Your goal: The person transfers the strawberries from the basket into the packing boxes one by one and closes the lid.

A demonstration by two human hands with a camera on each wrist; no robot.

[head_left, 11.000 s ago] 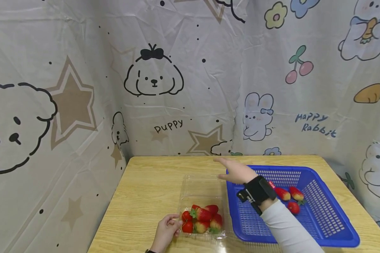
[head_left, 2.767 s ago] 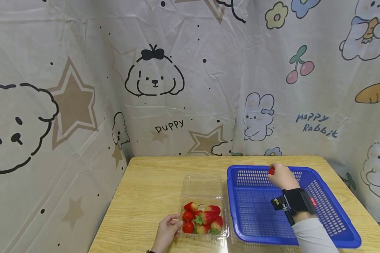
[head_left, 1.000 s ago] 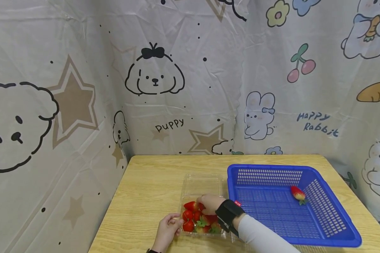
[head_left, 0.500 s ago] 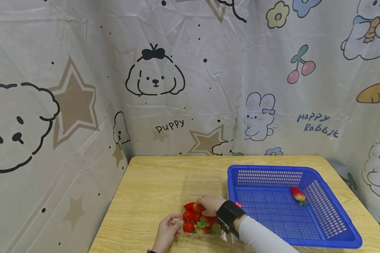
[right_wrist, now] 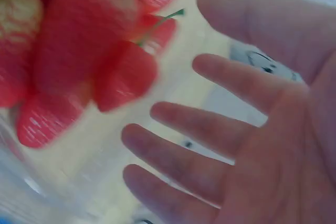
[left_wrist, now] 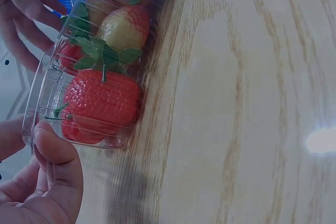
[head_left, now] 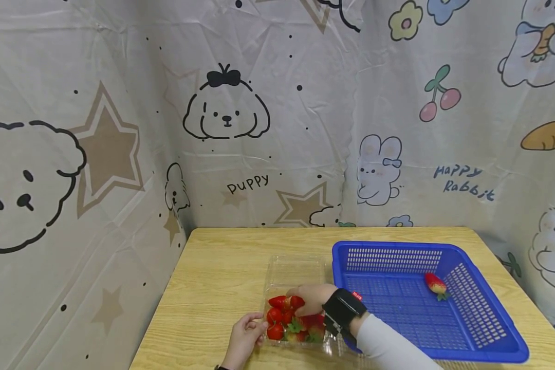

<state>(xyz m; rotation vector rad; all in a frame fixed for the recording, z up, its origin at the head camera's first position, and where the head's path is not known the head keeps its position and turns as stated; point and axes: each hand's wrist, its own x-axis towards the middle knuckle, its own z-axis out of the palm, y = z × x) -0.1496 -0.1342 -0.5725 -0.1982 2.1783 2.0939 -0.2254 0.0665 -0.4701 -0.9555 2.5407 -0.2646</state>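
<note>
A clear plastic clamshell box (head_left: 296, 270) stands on the table with its lid folded back, full of red strawberries (left_wrist: 104, 98) and small round red fruits with thin stems (head_left: 275, 331). My left hand (head_left: 244, 339) pinches the box's left rim between thumb and finger. Over the box's right side, my right hand (head_left: 315, 298) has its fingers spread and nearly straight, with nothing held in the right wrist view. A small red fruit (right_wrist: 126, 77) lies near its fingertips. In the blue basket (head_left: 495, 295), one strawberry (head_left: 436, 285) rests by the right wall.
The basket stands just right of the box on the wooden table (head_left: 213, 277). Behind and to the left hangs a pale curtain (head_left: 259, 154) printed with cartoon animals. My right forearm crosses the basket's front left corner.
Fruit has gone from the basket, which held several eleven seconds ago, and the box is fuller. My right hand has let go of a red fruit in the box and shifted slightly right.
</note>
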